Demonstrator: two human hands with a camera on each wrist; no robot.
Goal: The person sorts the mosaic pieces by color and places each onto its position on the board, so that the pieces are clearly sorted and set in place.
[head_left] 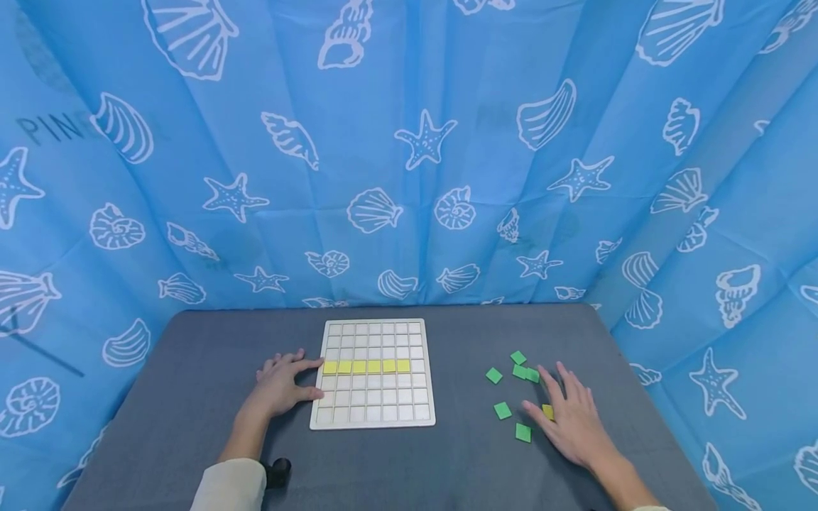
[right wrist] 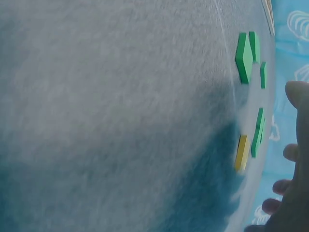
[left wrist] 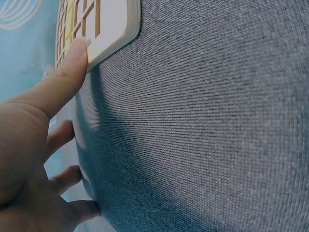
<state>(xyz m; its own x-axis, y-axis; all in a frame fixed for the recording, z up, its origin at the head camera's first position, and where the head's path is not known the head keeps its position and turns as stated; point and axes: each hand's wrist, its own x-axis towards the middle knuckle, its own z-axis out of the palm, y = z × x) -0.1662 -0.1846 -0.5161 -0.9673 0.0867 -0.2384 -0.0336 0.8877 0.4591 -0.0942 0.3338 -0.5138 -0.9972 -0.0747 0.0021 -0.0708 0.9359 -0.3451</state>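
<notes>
A white grid board (head_left: 381, 414) lies on the grey table, with a row of yellow square tiles (head_left: 373, 367) in the cells across its middle. My left hand (head_left: 275, 390) rests at the board's left edge, its thumb (left wrist: 72, 58) on the rim and its other fingers spread. To the right, my right hand (head_left: 575, 429) hovers with fingers extended and holds nothing. Beneath it, between thumb and index finger in the head view, a single yellow tile (head_left: 547, 411) lies on the table; the right wrist view shows this yellow tile (right wrist: 242, 152) apart from the fingers.
Several green square tiles (head_left: 503, 410) are scattered left of the right hand, some touching each other. A small black object (head_left: 278, 473) shows by the left sleeve. Behind the grey table (head_left: 460, 461) hangs a blue curtain (head_left: 396, 177) with white shell prints.
</notes>
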